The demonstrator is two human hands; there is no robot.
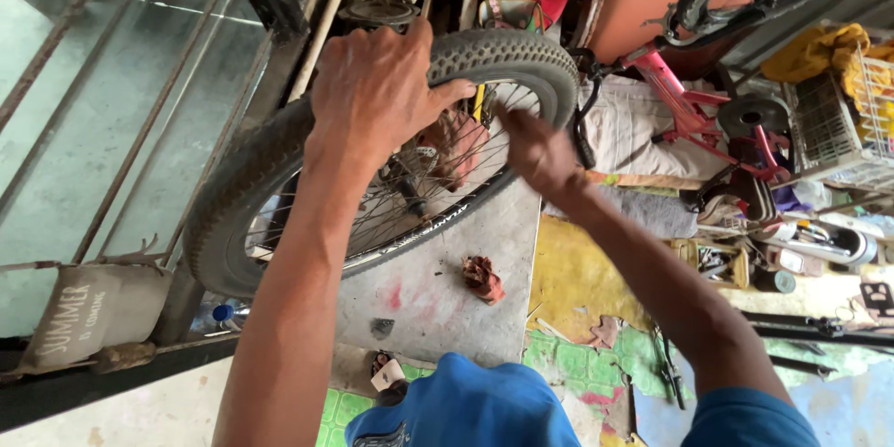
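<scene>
The left hand (377, 84) is clamped over the top of a black knobbly rubber bicycle tyre on its spoked wheel (279, 168). The right hand (535, 151), just beside it, reaches in among the thin metal spokes (447, 177); its grip I can't tell. A crumpled red rag (482, 279) lies below both hands on the grey slab (438, 307).

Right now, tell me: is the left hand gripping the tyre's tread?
Yes, the left hand wraps over the top of the knobbly black tyre, fingers curled onto its tread.
</scene>
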